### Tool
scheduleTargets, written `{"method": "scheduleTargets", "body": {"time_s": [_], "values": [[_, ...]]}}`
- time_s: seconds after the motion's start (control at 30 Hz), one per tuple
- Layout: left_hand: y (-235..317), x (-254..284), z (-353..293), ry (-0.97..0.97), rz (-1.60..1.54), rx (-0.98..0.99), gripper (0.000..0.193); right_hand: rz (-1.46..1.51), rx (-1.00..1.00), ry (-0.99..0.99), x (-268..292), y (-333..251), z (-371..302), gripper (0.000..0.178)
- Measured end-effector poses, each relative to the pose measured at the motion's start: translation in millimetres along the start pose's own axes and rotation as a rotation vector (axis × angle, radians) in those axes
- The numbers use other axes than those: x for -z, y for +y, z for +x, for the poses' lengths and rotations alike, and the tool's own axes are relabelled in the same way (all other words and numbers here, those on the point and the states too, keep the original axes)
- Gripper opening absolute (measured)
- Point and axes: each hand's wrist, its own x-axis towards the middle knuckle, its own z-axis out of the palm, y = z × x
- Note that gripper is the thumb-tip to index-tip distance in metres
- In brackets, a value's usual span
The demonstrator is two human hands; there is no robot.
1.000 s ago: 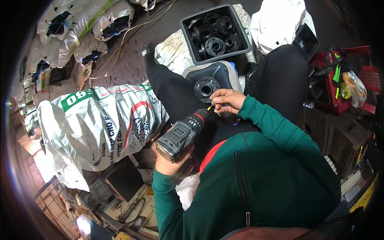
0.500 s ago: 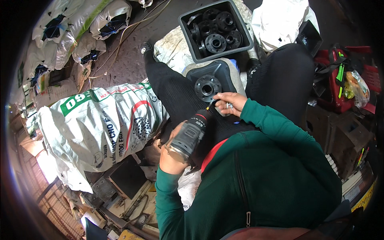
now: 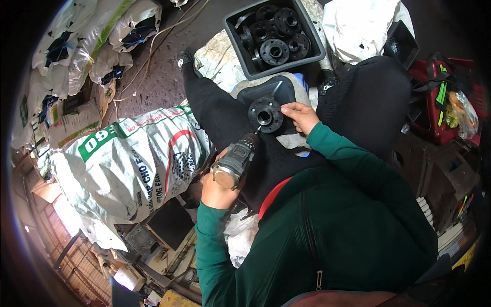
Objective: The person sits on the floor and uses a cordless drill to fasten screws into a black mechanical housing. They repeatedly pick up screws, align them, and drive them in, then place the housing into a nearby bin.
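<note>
My left hand point(image 3: 217, 190) is wrapped round a grey-and-black cordless drill point(image 3: 234, 162), its nose pointing up at a dark metal flange point(image 3: 274, 122). The thin bit meets the flange's lower rim, close to a hole; whether it is inside one I cannot tell. The flange is round, with a raised hub, a wide central bore and smaller holes around it. Thumb and fingers of my right hand point(image 3: 303, 117) pinch its right rim. Beneath it, between my legs, lies a dark, hollow-shaped support point(image 3: 281, 89) on a pale base.
Beyond it stands a dark grey bin point(image 3: 283, 73) with several similar flanges point(image 3: 274, 51). A large white printed sack point(image 3: 130, 169) lies to my left, with more stuffed bags point(image 3: 84, 64) farther off. At right are a white sack point(image 3: 355, 30) and a red plastic chair point(image 3: 432, 123) bearing bags.
The drill has moved left and its bit now meets the flange's lower edge. My right hand has left the bit area and pinches the flange's right rim.
</note>
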Motion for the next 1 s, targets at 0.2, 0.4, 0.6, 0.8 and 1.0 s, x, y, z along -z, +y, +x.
{"method": "scheduleTargets", "body": {"time_s": [0.2, 0.4, 0.6, 0.8, 1.0], "values": [[15.0, 9.7, 16.6, -0.125, 0.036, 0.054, 0.055, -0.074, 0.035, 0.033, -8.0, -1.7, 7.6, 0.026], [15.3, 8.2, 35.5, -0.158, 0.152, -0.108, 0.054, -0.065, 0.070, 0.018, -12.1, -3.9, 15.0, 0.025], [13.3, 3.0, 37.6, -0.185, 0.105, -0.024, 0.043, -0.014, 0.064, -0.035, -12.4, -4.1, 15.0, 0.023], [0.4, -5.1, 36.2, -0.161, 0.034, -0.018, 0.046, -0.108, 0.076, -0.024, -7.4, -1.8, 18.3, 0.024], [5.9, 0.8, 8.2, -0.035, 0.159, -0.223, 0.048, -0.332, 0.383, 0.046, -9.3, 2.6, 26.0, 0.030]]}}
